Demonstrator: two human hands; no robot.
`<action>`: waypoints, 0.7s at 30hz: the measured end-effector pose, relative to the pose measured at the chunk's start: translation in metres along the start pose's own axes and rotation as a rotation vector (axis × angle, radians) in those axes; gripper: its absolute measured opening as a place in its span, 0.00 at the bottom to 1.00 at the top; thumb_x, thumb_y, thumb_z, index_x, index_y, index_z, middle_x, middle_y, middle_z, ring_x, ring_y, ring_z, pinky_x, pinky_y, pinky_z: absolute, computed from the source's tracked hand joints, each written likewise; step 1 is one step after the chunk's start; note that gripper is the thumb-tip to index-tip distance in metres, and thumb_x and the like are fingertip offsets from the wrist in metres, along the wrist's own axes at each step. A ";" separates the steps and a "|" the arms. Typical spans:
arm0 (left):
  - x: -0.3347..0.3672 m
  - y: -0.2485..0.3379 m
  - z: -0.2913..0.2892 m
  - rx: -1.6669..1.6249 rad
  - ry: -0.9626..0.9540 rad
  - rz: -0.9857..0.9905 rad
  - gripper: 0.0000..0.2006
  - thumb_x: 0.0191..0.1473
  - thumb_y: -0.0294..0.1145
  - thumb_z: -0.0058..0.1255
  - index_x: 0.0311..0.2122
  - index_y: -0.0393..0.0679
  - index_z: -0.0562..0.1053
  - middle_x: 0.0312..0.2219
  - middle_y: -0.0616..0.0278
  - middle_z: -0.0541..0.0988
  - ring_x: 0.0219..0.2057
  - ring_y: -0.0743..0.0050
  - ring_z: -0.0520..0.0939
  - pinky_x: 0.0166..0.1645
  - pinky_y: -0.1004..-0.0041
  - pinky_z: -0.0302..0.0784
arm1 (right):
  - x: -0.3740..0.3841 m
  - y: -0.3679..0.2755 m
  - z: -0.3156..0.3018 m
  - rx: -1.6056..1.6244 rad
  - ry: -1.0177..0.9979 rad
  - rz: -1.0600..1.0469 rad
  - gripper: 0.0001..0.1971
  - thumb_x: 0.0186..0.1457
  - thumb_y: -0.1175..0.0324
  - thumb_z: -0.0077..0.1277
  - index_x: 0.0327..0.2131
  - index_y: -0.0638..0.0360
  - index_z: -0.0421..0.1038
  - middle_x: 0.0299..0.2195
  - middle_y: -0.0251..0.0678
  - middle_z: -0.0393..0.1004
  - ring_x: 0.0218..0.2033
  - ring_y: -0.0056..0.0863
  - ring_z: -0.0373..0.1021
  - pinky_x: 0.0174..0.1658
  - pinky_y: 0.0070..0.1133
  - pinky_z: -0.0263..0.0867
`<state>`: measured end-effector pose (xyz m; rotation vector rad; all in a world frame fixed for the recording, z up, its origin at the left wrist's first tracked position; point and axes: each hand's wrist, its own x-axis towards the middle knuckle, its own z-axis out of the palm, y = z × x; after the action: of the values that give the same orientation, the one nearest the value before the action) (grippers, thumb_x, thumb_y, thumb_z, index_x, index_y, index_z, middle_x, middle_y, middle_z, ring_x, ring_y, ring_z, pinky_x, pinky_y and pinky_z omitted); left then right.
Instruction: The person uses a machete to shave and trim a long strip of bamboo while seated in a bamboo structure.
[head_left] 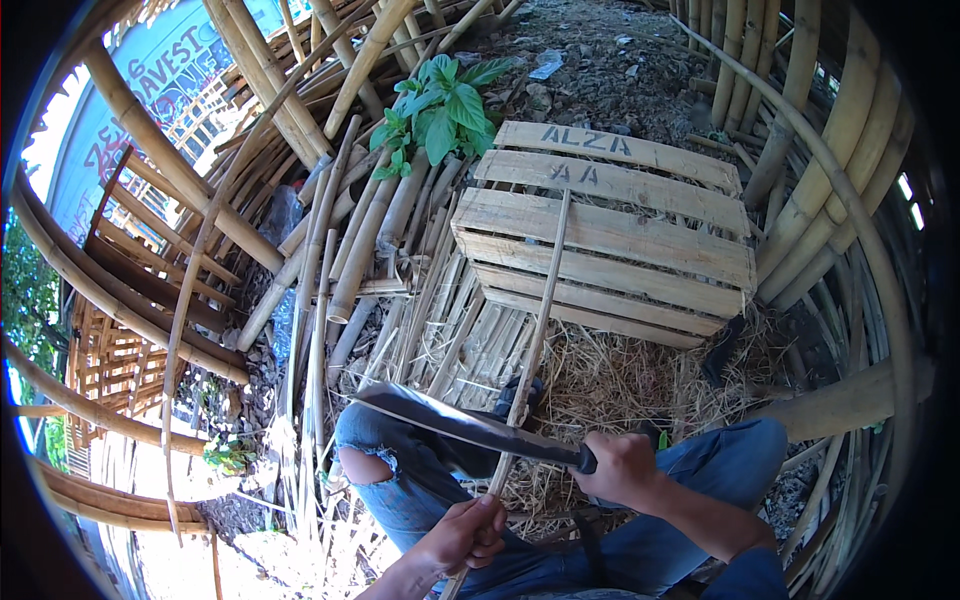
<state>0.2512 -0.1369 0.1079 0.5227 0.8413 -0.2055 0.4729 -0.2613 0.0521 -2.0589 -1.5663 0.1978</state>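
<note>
My right hand (622, 470) is closed round the dark handle of a machete (470, 425). Its long blade points left above my left knee and crosses a narrow bamboo strip (545, 310); I cannot tell whether the edge bites into it. Low in front of my lap, my left hand (465, 535) grips that strip near its lower end. From there the strip slants up and away, its far end over a slatted wooden crate (610, 230). Both my knees, in torn blue jeans (690, 470), are bent to either side.
Straw (620, 390) covers the ground before the crate. Cut bamboo poles (365, 245) and strips lie to the left, beside a leafy green plant (440, 110). Thick bamboo posts (840, 170) stand at right, and a bamboo lattice (125, 370) stands at left.
</note>
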 end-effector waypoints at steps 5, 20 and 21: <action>-0.004 0.003 0.007 0.002 0.008 -0.004 0.18 0.65 0.46 0.27 0.29 0.44 0.62 0.13 0.73 0.50 0.13 0.84 0.50 0.15 0.79 0.45 | 0.003 0.007 -0.007 -0.125 -0.028 -0.136 0.17 0.32 0.62 0.64 0.21 0.56 0.64 0.15 0.35 0.70 0.17 0.35 0.72 0.22 0.29 0.67; -0.002 0.001 0.004 0.001 0.006 -0.012 0.18 0.65 0.46 0.27 0.29 0.44 0.61 0.12 0.73 0.49 0.13 0.84 0.50 0.16 0.80 0.44 | 0.009 0.008 -0.013 -0.085 0.052 -0.190 0.14 0.28 0.66 0.61 0.17 0.56 0.64 0.13 0.35 0.68 0.15 0.33 0.70 0.21 0.27 0.65; -0.003 0.001 0.004 0.007 0.006 -0.007 0.18 0.65 0.46 0.27 0.29 0.44 0.62 0.12 0.73 0.49 0.13 0.84 0.50 0.16 0.80 0.44 | 0.013 0.013 -0.016 -0.117 0.043 -0.141 0.15 0.28 0.65 0.61 0.18 0.56 0.64 0.14 0.34 0.68 0.16 0.32 0.70 0.22 0.26 0.65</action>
<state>0.2522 -0.1383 0.1122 0.5267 0.8490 -0.2135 0.4944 -0.2572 0.0618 -2.0148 -1.7253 0.0096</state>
